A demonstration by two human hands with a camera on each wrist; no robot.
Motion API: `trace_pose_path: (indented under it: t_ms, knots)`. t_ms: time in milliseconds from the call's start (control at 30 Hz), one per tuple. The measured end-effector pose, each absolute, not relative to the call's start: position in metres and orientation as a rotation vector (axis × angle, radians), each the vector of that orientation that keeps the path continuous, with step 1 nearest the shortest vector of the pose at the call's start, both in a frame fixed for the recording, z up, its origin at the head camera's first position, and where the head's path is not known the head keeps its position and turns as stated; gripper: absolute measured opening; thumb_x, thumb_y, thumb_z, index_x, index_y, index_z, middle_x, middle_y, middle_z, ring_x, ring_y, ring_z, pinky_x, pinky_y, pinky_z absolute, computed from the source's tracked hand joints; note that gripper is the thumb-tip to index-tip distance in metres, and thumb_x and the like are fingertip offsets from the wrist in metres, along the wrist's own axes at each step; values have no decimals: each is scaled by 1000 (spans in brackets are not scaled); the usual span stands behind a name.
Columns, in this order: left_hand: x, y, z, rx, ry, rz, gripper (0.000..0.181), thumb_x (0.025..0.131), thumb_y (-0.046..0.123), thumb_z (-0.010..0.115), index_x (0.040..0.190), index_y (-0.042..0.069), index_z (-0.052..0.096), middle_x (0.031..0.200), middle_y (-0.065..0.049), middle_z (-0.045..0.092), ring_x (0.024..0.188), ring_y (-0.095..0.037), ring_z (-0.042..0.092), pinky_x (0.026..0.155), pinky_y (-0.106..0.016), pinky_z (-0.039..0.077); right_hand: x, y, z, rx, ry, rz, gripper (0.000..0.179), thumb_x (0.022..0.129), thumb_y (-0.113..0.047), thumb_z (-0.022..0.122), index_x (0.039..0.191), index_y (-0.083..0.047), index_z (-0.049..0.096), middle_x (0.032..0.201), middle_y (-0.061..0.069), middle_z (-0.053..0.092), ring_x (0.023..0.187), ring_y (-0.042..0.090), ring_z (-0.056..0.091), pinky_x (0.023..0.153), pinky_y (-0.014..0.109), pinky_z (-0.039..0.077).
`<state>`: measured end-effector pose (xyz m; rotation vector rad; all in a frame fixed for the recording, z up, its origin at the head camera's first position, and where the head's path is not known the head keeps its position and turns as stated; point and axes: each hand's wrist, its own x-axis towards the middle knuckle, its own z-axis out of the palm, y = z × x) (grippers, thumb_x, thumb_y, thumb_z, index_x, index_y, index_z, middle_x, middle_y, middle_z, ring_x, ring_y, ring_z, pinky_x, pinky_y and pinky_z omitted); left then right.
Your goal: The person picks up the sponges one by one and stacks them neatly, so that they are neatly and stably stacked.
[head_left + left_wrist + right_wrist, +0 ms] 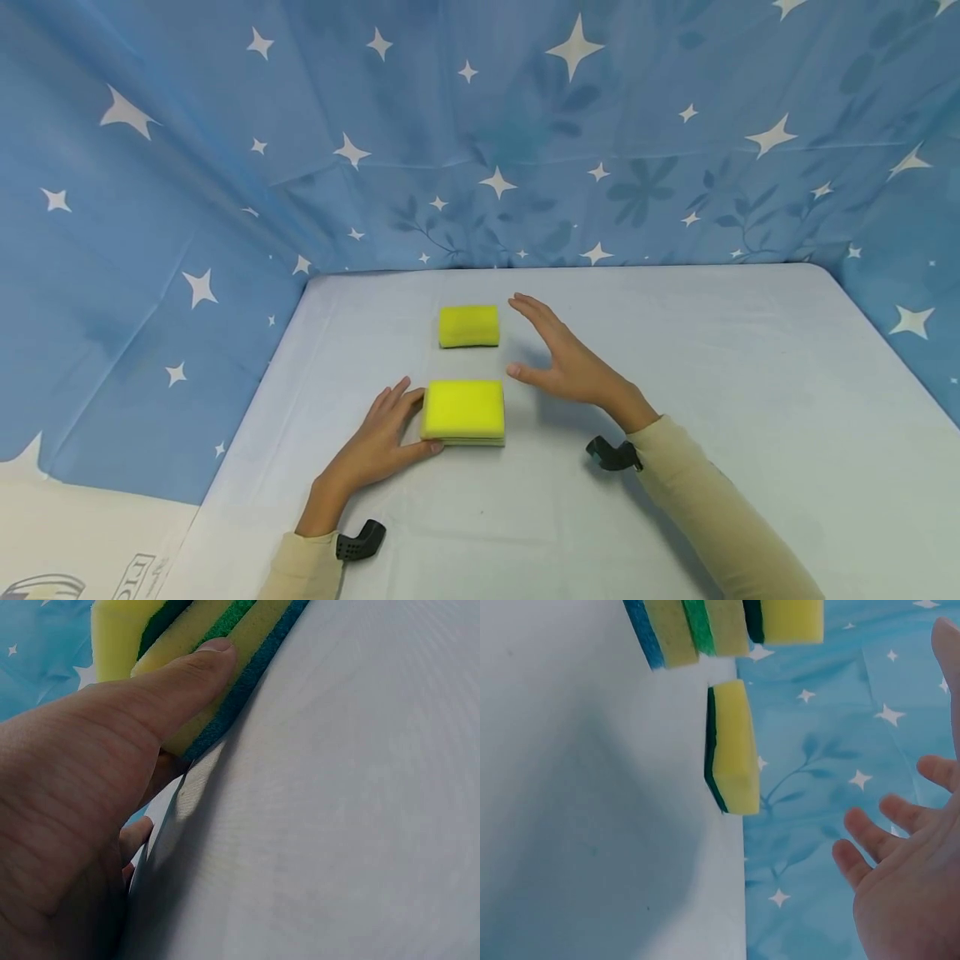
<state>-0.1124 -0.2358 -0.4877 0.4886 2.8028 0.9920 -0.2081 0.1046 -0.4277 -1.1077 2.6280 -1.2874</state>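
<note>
Three sponges with scouring layers form a stack on the table, the top one bright yellow. In the left wrist view the lower sponges show blue and green scouring layers. My left hand grips the stack at its left end, thumb on the near side and index finger at the far left corner. Farther back lies a single yellow sponge, dark green side down, apart from the stack. My right hand hovers right of both, fingers spread, holding nothing. The right wrist view shows the single sponge beyond that hand.
A white-covered table lies under everything. Blue star-patterned curtain hangs behind and along the sides. Each wrist carries a black camera mount. Pale printed material shows at the lower left.
</note>
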Motion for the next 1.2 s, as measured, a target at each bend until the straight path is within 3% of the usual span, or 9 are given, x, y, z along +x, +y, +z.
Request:
trace_pose_path:
  t_ms: [633,967,1200]
  knots:
    - [-113,-234,-489,501,2814,989,88,91,54,83,161,13,47,174,-20,26,162,-42,14,127,-66,16,-235,105,-440,-1008,2586,-1296,98,100,-47,75,174,-27,14,179,2,10,163,24,11,126,66,20]
    - [-113,-235,-489,504,2808,982,89,91,53,83,161,12,46,173,-19,27,162,-40,13,128,-63,13,-246,102,-444,-960,2596,-1273,100,99,-48,77,174,-21,16,179,2,11,163,26,14,127,63,21]
    - [-114,-236,-490,506,2814,980,88,91,53,83,161,12,47,173,-19,28,162,-40,14,128,-63,13,-253,98,-450,-919,2570,-1287,102,97,-51,78,174,-26,15,178,-4,12,162,24,17,127,61,23]
